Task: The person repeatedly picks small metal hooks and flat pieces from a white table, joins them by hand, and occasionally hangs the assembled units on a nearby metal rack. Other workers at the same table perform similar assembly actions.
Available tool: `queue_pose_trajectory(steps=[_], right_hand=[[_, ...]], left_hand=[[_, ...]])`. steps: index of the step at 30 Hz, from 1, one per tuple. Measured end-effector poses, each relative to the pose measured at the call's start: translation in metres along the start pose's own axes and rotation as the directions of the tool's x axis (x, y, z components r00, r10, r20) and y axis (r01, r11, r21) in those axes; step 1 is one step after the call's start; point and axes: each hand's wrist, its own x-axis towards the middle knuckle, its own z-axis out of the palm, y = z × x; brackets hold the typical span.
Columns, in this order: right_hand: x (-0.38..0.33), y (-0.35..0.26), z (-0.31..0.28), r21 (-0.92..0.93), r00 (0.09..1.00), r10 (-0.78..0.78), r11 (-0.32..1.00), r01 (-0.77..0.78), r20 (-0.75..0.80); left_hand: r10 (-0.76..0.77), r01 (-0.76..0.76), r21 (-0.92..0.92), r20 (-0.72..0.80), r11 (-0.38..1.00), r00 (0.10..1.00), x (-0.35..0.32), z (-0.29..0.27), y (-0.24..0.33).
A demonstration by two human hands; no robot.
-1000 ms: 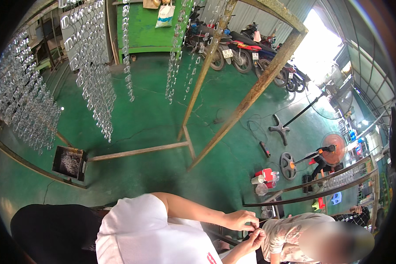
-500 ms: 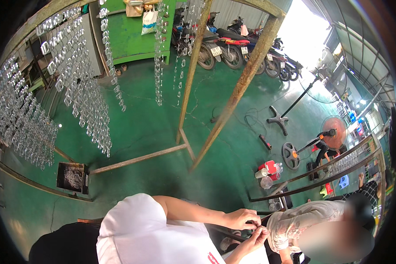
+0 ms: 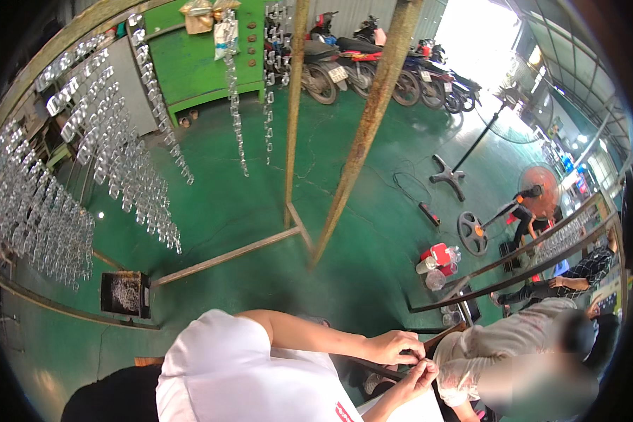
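My left hand is closed in a pinch, its fingertips close against those of my right hand. My right hand is curled in a pinch too, just below and to the right. Whatever sits between the fingers is too small to make out. White cloth covers my shoulder and torso at the bottom. A pale surface shows under my right forearm. Close to the right of my hands sits a co-worker in a light printed shirt.
Strings of shiny metal links hang from a rusty frame at the left. A black crate holds small pieces. Fans, a red container, another rack, motorbikes and a green cabinet stand around.
The view has turned slightly to the right, so the frame and cabinet sit further left. Both hands remain pinched together. A person in a checked shirt at the far right shows more fully.
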Motion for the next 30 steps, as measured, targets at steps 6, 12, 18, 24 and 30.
queue_pose_trajectory(steps=[6,12,18,24,30], right_hand=[[0.01,0.006,-0.008,-0.005,1.0,-0.008,1.0,0.009,0.029],[0.028,0.011,-0.016,-0.267,0.986,-0.16,0.949,0.165,0.039],[0.041,0.003,-0.009,-0.169,0.999,0.002,0.986,-0.009,-0.044],[0.064,-0.001,0.001,-0.184,0.997,0.02,0.982,-0.033,-0.072],[0.095,0.006,0.024,-0.193,0.987,0.041,0.979,-0.071,-0.156]], left_hand=[[0.013,-0.013,0.013,-0.016,1.0,1.0,0.007,0.001,0.001],[0.055,-0.043,0.126,-0.088,0.991,0.995,0.023,0.009,-0.007],[0.008,-0.006,0.045,-0.033,0.999,0.999,0.042,0.006,-0.014],[0.051,-0.052,0.031,0.038,0.998,0.998,0.071,-0.003,-0.03],[0.027,-0.02,-0.071,0.095,0.997,0.995,0.107,-0.021,-0.05]])
